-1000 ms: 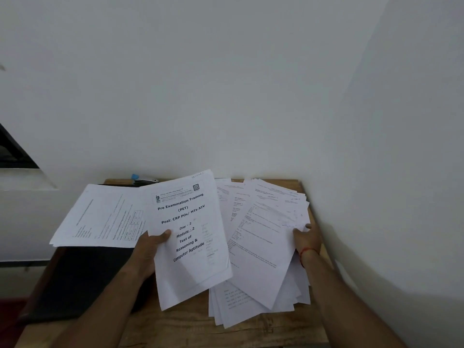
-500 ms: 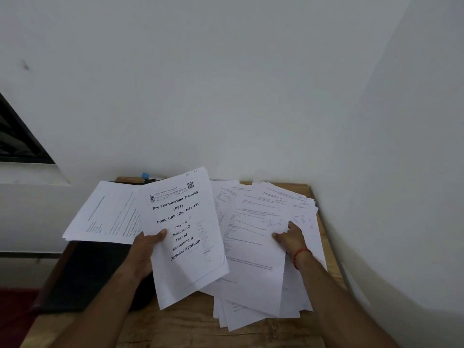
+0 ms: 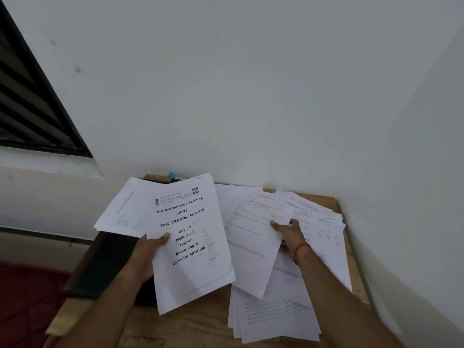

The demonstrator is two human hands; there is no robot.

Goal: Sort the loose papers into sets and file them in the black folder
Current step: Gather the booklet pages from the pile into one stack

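Note:
My left hand (image 3: 148,249) holds up a stapled set (image 3: 190,247) whose cover reads "Pre Examination Training", thumb on its left edge. My right hand (image 3: 288,234) pinches a printed sheet (image 3: 253,237) lifted off the loose pile of papers (image 3: 276,320) spread over the right half of the wooden table (image 3: 200,325). The black folder (image 3: 110,267) lies flat at the table's left, partly under my left arm. Another sheaf of papers (image 3: 120,212) rests across the folder's far end.
White walls close in behind and on the right of the table. A blue-tipped object (image 3: 172,175) peeks out at the table's back edge. A dark louvred window (image 3: 30,104) is at upper left, red floor (image 3: 25,297) at lower left.
My right hand slid from the pile's right edge to its middle and took hold of a sheet, raising it. The left hand kept holding the stapled set. The camera tilted to the left.

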